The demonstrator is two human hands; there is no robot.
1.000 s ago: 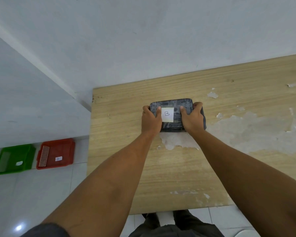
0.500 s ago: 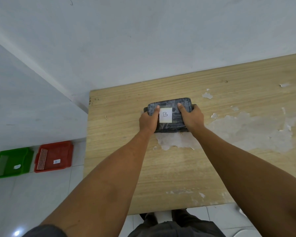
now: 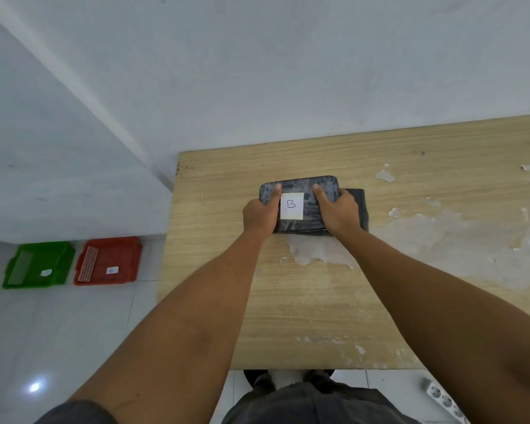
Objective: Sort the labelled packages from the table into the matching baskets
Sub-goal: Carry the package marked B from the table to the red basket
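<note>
A dark plastic-wrapped package (image 3: 300, 186) with a white label marked "B" sits near the far left part of the wooden table (image 3: 318, 301). My left hand (image 3: 260, 214) grips its left end and my right hand (image 3: 338, 209) grips its right end, thumbs on top. It is shifted left off a second dark package (image 3: 360, 206) lying beneath it, whose right part shows. On the floor to the left stand a red basket (image 3: 126, 252) and a green basket (image 3: 58, 255), each with a small white label inside.
A white wall runs behind the table, with a corner at the left. The tabletop has patches of peeled veneer at the right. A white power strip (image 3: 444, 400) lies on the tiled floor at the lower right. My feet stand at the table's near edge.
The "B" package has shifted left and slightly up in both hands, uncovering a second dark package under it. The view has swung a little to the left.
</note>
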